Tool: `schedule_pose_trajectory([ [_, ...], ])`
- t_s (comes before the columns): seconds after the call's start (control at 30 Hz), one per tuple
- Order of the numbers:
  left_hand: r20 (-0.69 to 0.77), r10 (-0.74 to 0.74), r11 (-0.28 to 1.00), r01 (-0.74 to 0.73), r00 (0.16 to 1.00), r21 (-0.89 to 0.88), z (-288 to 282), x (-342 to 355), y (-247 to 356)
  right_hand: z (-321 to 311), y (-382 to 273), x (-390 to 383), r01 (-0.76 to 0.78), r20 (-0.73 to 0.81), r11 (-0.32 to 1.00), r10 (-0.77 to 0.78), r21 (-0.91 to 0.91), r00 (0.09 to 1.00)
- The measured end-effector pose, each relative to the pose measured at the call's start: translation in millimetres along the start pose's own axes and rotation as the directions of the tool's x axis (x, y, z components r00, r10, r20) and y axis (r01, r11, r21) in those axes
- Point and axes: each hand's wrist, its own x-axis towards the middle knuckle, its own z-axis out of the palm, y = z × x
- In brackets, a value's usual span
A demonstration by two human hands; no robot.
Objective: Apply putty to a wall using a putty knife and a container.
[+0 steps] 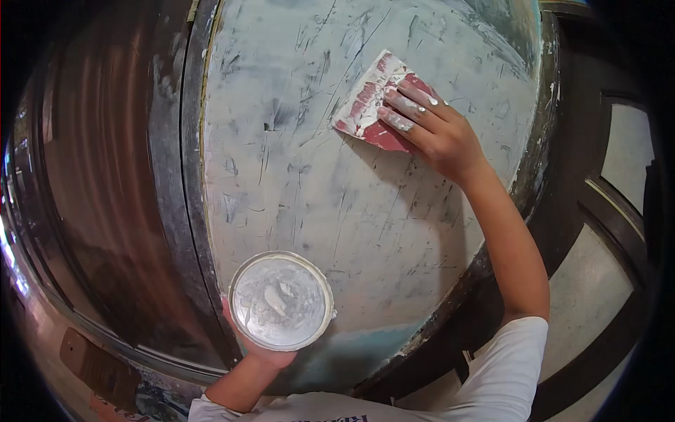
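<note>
Head view: the right hand point(432, 126) grips a red scraper point(367, 100), set high on the scuffed panel point(309, 204) (white paste point(367, 116) marks scraper and fingers point(398, 121) alike). The left hand point(273, 356) holds a round lid point(254, 320) from beneath, low before the panel; more paste lies near the lid's centre.

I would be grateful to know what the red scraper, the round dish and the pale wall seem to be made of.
Red scraper: probably plastic, smooth where bare, given its even red colour. Round dish: perhaps metal, given the grey sheen, though smears leave plastic possible. Pale wall: surfaced with what looks like matte filler, given the chalky look; what lies beneath is hidden.
</note>
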Motion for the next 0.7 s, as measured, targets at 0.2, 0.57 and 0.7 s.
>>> schedule_pose_trajectory([
  [0.2, -0.027, 0.016, 0.999, -0.015, 1.000, 0.038, -0.5, 2.2, 6.5, -9.2, 12.3, 5.0, -0.035, -0.049, 0.999, 0.033, -0.033, 0.998],
  [0.57, -0.059, -0.036, 0.995, 0.041, 0.998, 0.086, 7.2, -0.5, 4.3, 3.5, 48.4, 24.6, -0.099, -0.125, 0.986, 0.082, -0.133, 0.989],
  [0.7, -0.116, 0.010, 0.997, -0.001, 0.993, 0.081, 5.3, -6.6, 1.9, -6.5, 54.7, 29.2, -0.083, -0.113, 0.988, 0.069, -0.129, 0.991],
])
